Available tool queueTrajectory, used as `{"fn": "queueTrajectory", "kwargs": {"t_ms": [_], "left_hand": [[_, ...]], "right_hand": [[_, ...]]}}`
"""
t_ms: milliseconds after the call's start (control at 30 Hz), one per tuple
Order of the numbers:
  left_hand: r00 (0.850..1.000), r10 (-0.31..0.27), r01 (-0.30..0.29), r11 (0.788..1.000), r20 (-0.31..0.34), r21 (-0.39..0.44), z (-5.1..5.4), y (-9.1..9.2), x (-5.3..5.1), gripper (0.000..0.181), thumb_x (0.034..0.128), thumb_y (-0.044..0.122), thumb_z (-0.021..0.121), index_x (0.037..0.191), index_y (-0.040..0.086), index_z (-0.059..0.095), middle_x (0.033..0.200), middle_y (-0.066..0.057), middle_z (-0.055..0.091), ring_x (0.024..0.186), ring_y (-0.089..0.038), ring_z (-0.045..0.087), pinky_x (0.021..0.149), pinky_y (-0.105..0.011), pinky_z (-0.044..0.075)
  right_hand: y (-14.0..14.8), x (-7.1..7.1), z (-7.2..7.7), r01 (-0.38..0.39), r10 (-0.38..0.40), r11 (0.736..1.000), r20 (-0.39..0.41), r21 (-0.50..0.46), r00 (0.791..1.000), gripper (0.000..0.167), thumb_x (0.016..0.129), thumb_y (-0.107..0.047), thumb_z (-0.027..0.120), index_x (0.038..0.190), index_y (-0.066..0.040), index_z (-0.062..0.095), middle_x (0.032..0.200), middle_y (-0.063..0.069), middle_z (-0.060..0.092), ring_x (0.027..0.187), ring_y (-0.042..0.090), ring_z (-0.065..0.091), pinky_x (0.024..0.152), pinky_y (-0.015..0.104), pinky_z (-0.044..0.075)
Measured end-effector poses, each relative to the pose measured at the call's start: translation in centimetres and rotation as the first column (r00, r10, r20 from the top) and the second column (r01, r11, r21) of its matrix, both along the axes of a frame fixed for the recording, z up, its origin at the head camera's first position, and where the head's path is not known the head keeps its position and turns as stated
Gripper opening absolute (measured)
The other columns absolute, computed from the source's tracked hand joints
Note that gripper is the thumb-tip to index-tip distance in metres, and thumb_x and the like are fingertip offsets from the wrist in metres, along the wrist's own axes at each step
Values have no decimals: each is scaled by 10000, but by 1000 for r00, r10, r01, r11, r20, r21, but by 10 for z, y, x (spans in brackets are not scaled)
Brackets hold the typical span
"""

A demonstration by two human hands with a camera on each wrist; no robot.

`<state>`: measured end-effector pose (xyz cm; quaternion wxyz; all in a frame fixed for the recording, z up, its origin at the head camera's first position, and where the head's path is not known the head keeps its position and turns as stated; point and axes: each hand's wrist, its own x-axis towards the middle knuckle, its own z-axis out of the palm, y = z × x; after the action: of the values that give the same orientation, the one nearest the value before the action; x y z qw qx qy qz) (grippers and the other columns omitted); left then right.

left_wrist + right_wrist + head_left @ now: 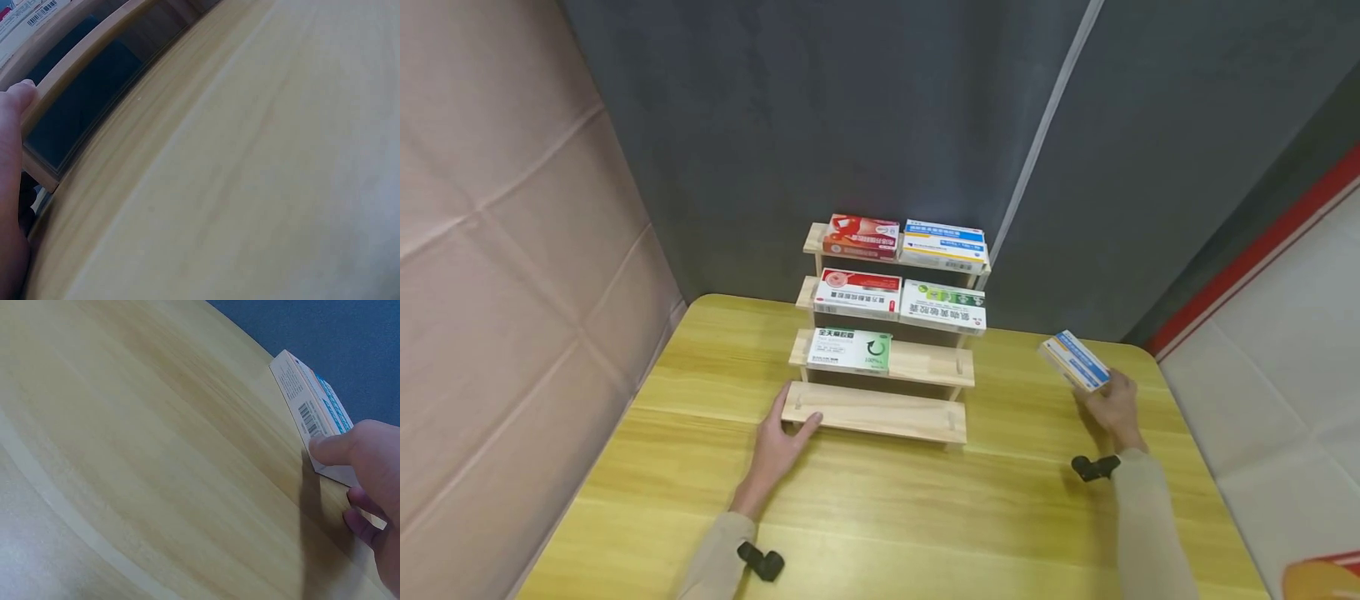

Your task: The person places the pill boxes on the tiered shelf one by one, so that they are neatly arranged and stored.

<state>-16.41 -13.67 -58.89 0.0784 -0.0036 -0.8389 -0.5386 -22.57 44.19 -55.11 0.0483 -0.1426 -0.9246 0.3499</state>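
Note:
At the right of the table, my right hand holds a white and blue medicine box by its near end. The right wrist view shows the thumb on the box's barcode side; the box is tilted over the tabletop. My left hand grips the left end of the lowest step of a stepped wooden rack, thumb on its front edge. The left wrist view shows that thumb against the wood, the other fingers mostly hidden. On the third step down, a white and green box lies at the left.
The top step carries a red box and a blue and white box. Below them lie a red and white box and a white and green box. A dark grey partition rises behind the wooden table.

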Motion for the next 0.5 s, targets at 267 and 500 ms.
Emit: {"fn": "queueTrajectory", "kwargs": {"t_ms": [267,500], "left_hand": [[1000,0,0,1000,1,6,2,0,0,905,914,468,732,1613,149,255,1583,-217,407,1460,-450,378,1216,-626,290],[1000,2,-2,1000,-2,-1,0,0,0,896,916,457,734,1611,145,262,1580,-212,416,1458,-443,385,1218,-615,297]], "right_hand": [[-2,3,0,26,-25,999,17,-22,1000,899,854,-276,789,1462,190,319,1422,419,279,1314,502,294,1052,609,405],[-5,8,-5,45,-45,999,15,-29,999,917,781,-293,865,1398,204,401,1327,403,437,1134,443,527,861,394,502]]}}
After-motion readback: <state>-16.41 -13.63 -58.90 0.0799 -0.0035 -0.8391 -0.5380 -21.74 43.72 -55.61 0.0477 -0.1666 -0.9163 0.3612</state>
